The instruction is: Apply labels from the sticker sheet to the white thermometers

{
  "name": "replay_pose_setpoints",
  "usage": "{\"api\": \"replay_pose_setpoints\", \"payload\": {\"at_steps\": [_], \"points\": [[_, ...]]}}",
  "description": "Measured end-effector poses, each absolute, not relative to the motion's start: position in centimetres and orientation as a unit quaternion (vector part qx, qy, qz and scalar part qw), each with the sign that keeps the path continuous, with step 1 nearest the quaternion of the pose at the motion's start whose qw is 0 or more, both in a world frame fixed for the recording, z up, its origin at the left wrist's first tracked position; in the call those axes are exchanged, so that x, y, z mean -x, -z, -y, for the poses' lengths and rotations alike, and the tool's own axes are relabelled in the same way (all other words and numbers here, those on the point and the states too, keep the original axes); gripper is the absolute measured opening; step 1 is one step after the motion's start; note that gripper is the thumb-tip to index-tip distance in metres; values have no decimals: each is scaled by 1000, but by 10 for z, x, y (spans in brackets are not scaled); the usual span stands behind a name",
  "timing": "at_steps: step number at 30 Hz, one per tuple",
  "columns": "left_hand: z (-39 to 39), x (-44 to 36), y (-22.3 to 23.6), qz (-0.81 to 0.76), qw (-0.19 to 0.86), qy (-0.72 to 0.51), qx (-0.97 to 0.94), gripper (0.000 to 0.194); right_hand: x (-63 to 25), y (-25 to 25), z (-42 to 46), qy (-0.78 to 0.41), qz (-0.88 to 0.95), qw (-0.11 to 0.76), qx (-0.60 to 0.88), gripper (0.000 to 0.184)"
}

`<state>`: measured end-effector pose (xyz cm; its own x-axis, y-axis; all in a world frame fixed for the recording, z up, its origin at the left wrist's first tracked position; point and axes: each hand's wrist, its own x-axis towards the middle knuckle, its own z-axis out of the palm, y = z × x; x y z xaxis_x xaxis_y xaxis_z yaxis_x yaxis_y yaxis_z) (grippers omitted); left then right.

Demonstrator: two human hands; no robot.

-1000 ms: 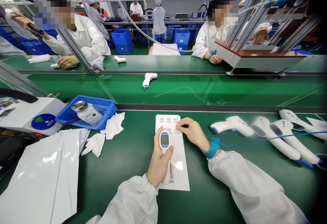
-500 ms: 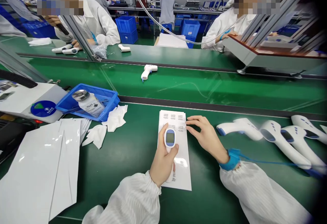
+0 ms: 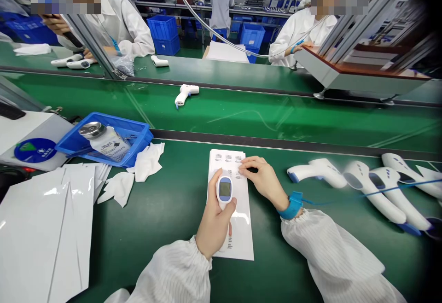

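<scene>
the left hand (image 3: 213,229), low in the middle of the frame, has its grip closed around a white thermometer (image 3: 225,189), forefinger up its left side and thumb across its right. the screen faces up, probably so that it can be read at a glance. the thermometer is over the left part of a label sheet (image 3: 242,241); i cannot tell whether they touch.

the right hand (image 3: 265,181) reaches in at the sheet's upper right edge, thumb and forefinger close together by the printed rows. whether this grip pinches a label or only touches the sheet, i cannot tell. a blue strap (image 3: 292,205) circles its wrist, its cord trailing to the right edge, perhaps for grounding.

other thermometers (image 3: 317,172) lie on the bench (image 3: 165,220) at the right of the frame, likely there to be near that hand yet off the sheet. at the left, a blue tray (image 3: 144,141) holds a tilted bottle (image 3: 108,142), presumably to stop it rolling; crumpled wipes (image 3: 149,161) lie just beside.
</scene>
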<state>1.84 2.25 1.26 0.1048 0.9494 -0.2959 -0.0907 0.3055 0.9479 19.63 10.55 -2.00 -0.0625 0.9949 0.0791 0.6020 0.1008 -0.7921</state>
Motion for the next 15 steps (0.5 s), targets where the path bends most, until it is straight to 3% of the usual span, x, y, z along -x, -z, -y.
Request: {"api": "replay_pose_setpoints", "payload": {"at_steps": [7,15], "points": [[-53,-24,-23,-513,605,-455,-405,69,-194,12,-99,-252,702,318,585,11],[-85,-35,-18,-500,628,-385,-455,76,-194,17,-100,-252,704,319,582,8]]}}
